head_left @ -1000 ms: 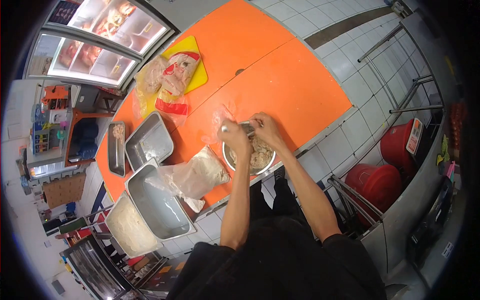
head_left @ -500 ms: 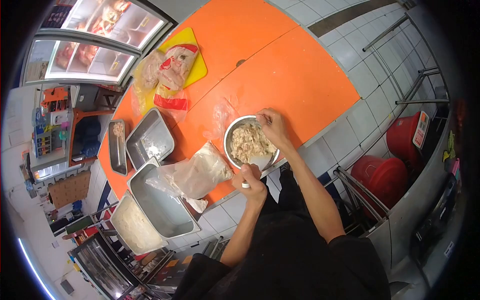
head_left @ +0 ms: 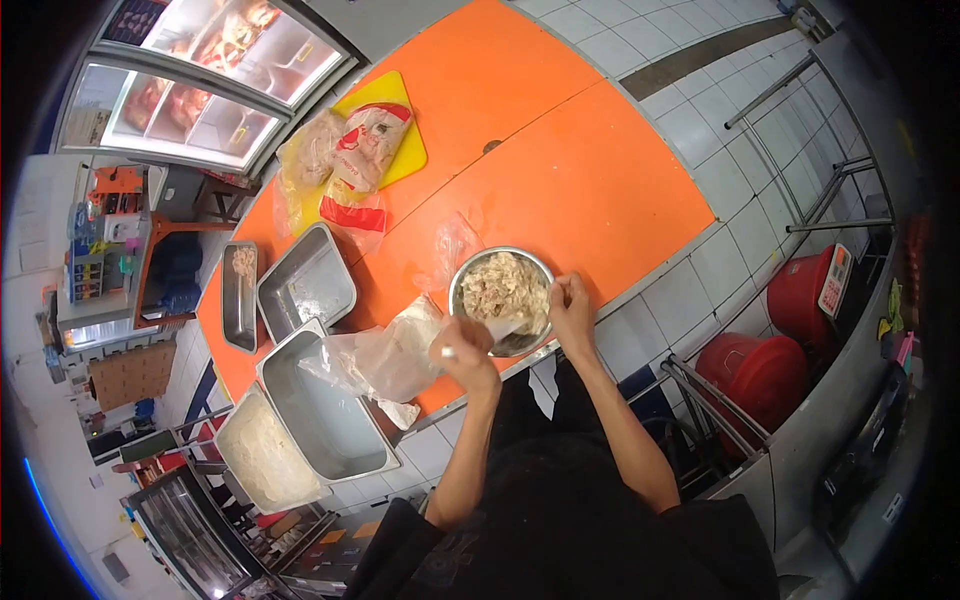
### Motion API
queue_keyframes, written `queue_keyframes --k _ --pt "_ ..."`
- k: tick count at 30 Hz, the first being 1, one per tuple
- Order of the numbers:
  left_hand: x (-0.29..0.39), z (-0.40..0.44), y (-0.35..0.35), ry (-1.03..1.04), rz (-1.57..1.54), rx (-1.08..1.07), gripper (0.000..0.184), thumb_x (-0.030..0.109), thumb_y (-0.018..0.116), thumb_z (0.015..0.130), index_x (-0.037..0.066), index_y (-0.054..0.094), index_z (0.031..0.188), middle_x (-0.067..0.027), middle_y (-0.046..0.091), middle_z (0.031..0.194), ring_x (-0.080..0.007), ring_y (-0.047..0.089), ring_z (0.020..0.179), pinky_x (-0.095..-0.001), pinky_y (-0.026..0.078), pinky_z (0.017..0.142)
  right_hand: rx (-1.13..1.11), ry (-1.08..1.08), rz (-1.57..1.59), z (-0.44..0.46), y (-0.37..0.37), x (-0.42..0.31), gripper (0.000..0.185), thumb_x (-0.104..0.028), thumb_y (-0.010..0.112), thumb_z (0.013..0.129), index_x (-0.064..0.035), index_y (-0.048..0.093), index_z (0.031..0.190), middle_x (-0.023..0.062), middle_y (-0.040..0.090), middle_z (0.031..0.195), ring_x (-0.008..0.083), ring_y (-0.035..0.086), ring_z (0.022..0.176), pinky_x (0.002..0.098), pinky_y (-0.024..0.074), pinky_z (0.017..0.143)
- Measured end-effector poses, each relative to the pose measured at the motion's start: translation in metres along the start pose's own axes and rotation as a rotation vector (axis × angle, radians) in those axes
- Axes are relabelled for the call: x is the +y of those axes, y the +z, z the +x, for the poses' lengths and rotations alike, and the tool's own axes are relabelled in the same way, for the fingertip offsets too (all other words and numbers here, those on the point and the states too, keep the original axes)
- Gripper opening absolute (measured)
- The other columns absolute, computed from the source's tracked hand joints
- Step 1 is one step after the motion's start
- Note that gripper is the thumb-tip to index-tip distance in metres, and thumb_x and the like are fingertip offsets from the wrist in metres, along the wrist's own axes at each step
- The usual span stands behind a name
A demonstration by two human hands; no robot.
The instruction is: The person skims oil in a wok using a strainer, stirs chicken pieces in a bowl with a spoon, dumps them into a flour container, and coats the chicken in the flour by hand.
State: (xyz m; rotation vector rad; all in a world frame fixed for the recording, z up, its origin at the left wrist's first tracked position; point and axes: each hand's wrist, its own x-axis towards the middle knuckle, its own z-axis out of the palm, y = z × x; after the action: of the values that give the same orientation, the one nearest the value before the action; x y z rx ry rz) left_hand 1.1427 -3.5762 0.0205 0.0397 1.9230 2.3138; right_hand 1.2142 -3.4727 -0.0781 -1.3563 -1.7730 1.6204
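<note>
A round metal bowl (head_left: 462, 315) near the table's front edge holds a pale, lumpy, wet mixture (head_left: 505, 283). My left hand (head_left: 466, 358) is closed at the bowl's near left side, around the handle of a white spatula (head_left: 508, 327). The blade of the spatula lies in the mixture at the near side, slightly blurred. On the right, my right hand (head_left: 572, 315) pinches the bowl's rim, fingers bent over the edge. Just left of my left hand lies an open clear plastic bag (head_left: 385, 358) with white contents, partly over a deep metal pan (head_left: 345, 440).
More metal pans (head_left: 318, 285) stand at the left, including one of white powder (head_left: 262, 452) and a narrow one (head_left: 240, 310) with pinkish bits. Bagged raw meat (head_left: 370, 145) lies on a yellow board (head_left: 408, 150). A crumpled plastic bag (head_left: 450, 245) sits behind the bowl.
My right hand has come down from the bowl's far right to its right rim. My left hand has moved left with the spatula. The view has shifted slightly.
</note>
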Motion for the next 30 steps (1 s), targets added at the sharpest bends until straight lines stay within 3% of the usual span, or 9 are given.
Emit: queue_keyframes --k 5,7,10,14,15,19,23,25,30 --pt "0.050 0.007 0.015 0.047 -0.146 0.057 0.041 0.022 0.040 0.097 0.013 0.023 0.061 0.0040 0.022 0.051 -0.0060 0.018 0.043 -0.0259 0.016 0.041 0.087 -0.099 -0.216 0.023 0.000 -0.025 0.017 -0.017 0.056 0.088 -0.0010 0.058 0.088 0.0116 0.060 0.073 0.0237 0.057 0.065 0.0357 0.0444 0.063" --pt "0.045 0.030 0.022 0.078 -0.122 0.072 0.042 0.026 0.042 0.097 0.015 0.021 0.063 0.0047 0.019 0.051 -0.0058 0.016 0.045 -0.0263 0.015 0.042 -0.199 -0.256 -0.083 0.048 0.011 -0.019 0.020 -0.018 0.056 0.089 0.0011 0.060 0.083 0.0129 0.061 0.074 0.0232 0.058 0.066 0.0345 0.0449 0.063" --pt "0.005 0.066 0.034 0.209 0.052 0.049 0.036 0.015 0.040 0.094 0.013 0.024 0.062 0.0042 0.026 0.049 -0.0055 0.021 0.042 -0.0257 0.016 0.040 -0.292 -0.139 0.057 0.062 0.032 -0.014 0.022 -0.015 0.054 0.090 0.0028 0.061 0.079 0.0139 0.062 0.074 0.0222 0.058 0.066 0.0341 0.0450 0.063" --pt "-0.059 0.089 0.043 -0.012 0.133 0.085 0.034 0.017 0.043 0.093 0.012 0.031 0.061 0.0029 0.033 0.049 -0.0070 0.028 0.040 -0.0253 0.020 0.038 -0.233 -0.169 0.107 0.049 0.036 -0.020 0.018 -0.012 0.054 0.090 0.0032 0.060 0.082 0.0133 0.061 0.074 0.0192 0.057 0.067 0.0332 0.0448 0.063" --pt "-0.067 0.094 0.042 -0.056 0.172 0.088 0.034 0.018 0.044 0.092 0.012 0.033 0.061 0.0029 0.034 0.049 -0.0075 0.029 0.040 -0.0254 0.021 0.038 -0.199 -0.180 0.094 0.047 0.036 -0.021 0.019 -0.012 0.054 0.092 0.0039 0.059 0.083 0.0074 0.056 0.070 0.0138 0.051 0.065 0.0299 0.0418 0.061" --pt "-0.044 0.100 0.047 -0.300 0.078 -0.060 0.037 0.020 0.046 0.093 0.013 0.032 0.060 0.0047 0.029 0.050 -0.0069 0.027 0.041 -0.0266 0.019 0.039 -0.203 -0.210 0.136 0.048 0.042 -0.010 0.018 -0.011 0.053 0.094 0.0036 0.057 0.084 0.0002 0.048 0.065 0.0081 0.042 0.062 0.0261 0.0374 0.057" --pt "0.006 0.041 0.022 -0.137 0.038 -0.169 0.042 0.022 0.043 0.097 0.013 0.026 0.059 0.0049 0.022 0.051 -0.0061 0.020 0.043 -0.0260 0.016 0.041 -0.226 -0.154 0.095 0.045 0.034 -0.020 0.017 -0.012 0.054 0.092 0.0031 0.058 0.085 0.0095 0.057 0.068 0.0135 0.052 0.065 0.0305 0.0434 0.064" --pt "0.009 0.012 -0.001 -0.040 0.130 -0.200 0.046 0.022 0.041 0.099 0.010 0.029 0.056 0.0028 0.031 0.049 -0.0067 0.026 0.042 -0.0261 0.018 0.040 -0.220 -0.155 0.107 0.045 0.034 -0.018 0.018 -0.012 0.053 0.093 0.0034 0.058 0.085 0.0083 0.056 0.068 0.0125 0.050 0.064 0.0302 0.0424 0.062" --pt "-0.012 -0.025 -0.021 0.039 0.162 -0.157 0.047 0.022 0.039 0.100 0.010 0.029 0.055 0.0020 0.030 0.046 -0.0078 0.027 0.040 -0.0272 0.019 0.040 -0.199 -0.142 0.136 0.043 0.034 -0.022 0.017 -0.011 0.054 0.094 0.0018 0.059 0.084 -0.0024 0.047 0.064 0.0060 0.040 0.060 0.0250 0.0353 0.056"
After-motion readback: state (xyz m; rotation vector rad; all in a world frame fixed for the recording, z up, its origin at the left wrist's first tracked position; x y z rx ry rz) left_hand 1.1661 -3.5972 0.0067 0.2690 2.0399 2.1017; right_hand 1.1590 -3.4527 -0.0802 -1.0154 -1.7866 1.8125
